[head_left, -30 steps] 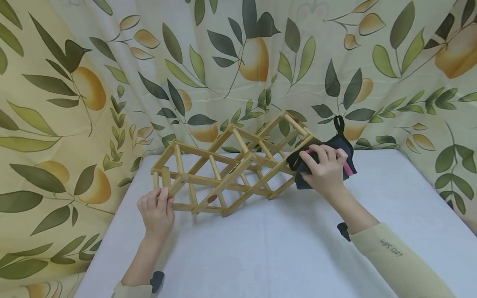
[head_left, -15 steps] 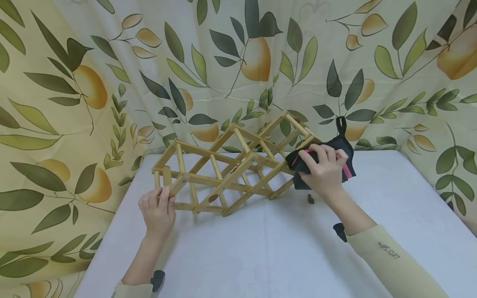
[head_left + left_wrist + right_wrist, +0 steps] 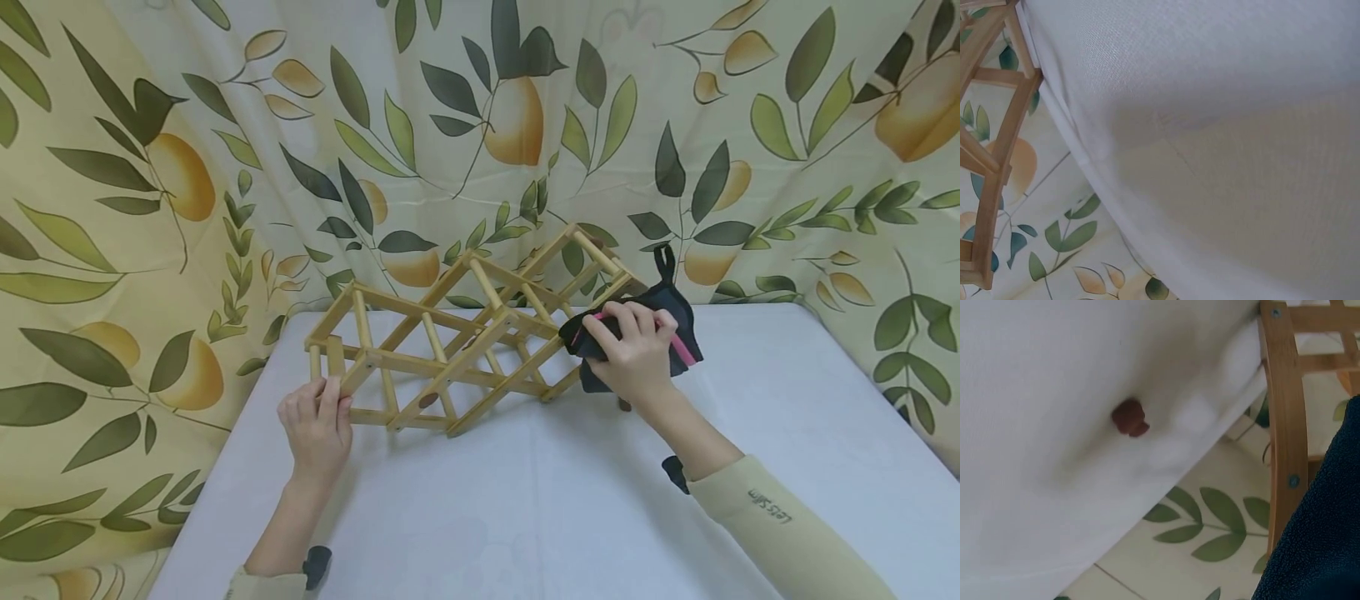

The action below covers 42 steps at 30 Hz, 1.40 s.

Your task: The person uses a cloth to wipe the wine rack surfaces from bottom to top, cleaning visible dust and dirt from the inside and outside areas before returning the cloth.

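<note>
A lattice wooden wine rack [image 3: 450, 367] stands tilted on the white-covered table. Its left end is held by my left hand [image 3: 318, 425], fingers around the lower corner piece. In my right hand [image 3: 637, 350] is a bunched dark navy towel [image 3: 678, 312] with a pink stripe and a hanging loop, gripped against the rack's right end. The towel hides that end of the rack. In the right wrist view its terry surface fills the lower right corner. Dark brown oval spots [image 3: 428, 400] show on the rack's bars. Neither hand shows in the wrist views.
A small reddish-brown lump [image 3: 1130, 417] lies on the table cloth [image 3: 525, 517] under the right hand. Behind the table hangs a curtain [image 3: 480, 167] printed with leaves and fruit. The table's edge runs close behind the rack.
My right hand and the towel have shifted slightly left and down along the rack's end. The small brown lump has come into view below the towel. Left hand and rack stay put.
</note>
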{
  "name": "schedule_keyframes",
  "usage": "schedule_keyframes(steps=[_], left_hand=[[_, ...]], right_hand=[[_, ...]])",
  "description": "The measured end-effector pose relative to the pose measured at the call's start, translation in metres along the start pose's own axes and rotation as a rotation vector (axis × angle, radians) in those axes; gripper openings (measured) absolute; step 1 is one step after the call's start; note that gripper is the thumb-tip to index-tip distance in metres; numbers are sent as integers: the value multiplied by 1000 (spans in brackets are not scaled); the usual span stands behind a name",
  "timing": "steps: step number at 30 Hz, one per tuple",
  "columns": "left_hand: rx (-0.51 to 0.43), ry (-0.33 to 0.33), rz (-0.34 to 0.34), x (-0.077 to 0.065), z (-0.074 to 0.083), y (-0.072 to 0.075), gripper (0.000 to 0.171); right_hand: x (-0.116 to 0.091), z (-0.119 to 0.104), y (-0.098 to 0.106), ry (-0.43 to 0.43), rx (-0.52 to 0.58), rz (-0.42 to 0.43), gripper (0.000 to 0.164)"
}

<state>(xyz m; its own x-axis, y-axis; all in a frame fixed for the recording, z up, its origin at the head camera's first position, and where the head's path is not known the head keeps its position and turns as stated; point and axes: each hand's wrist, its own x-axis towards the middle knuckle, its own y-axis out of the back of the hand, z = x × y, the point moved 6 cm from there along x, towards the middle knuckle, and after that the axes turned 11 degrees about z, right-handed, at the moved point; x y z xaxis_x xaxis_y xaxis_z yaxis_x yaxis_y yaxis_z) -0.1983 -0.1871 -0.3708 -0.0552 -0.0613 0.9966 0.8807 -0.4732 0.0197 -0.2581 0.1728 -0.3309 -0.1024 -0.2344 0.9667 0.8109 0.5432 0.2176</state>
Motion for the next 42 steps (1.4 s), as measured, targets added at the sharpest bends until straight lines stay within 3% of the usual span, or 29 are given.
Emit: schedule_keyframes(steps=[9,20,33,42], left_hand=[[-4,4,-6,0,0,0,37],[1,3,3,-2,-1,0,37],[-12,-2,-6,1,-5,-2,37],[-28,-10,-11,4,-11,-6,38]], right_hand=[[-4,-13,-6,58,17,-33,32],[8,17,10,-59,-40,-23,35],[14,41,38,-130,-76,92,29],[16,49,55,-154,-94,111,28]])
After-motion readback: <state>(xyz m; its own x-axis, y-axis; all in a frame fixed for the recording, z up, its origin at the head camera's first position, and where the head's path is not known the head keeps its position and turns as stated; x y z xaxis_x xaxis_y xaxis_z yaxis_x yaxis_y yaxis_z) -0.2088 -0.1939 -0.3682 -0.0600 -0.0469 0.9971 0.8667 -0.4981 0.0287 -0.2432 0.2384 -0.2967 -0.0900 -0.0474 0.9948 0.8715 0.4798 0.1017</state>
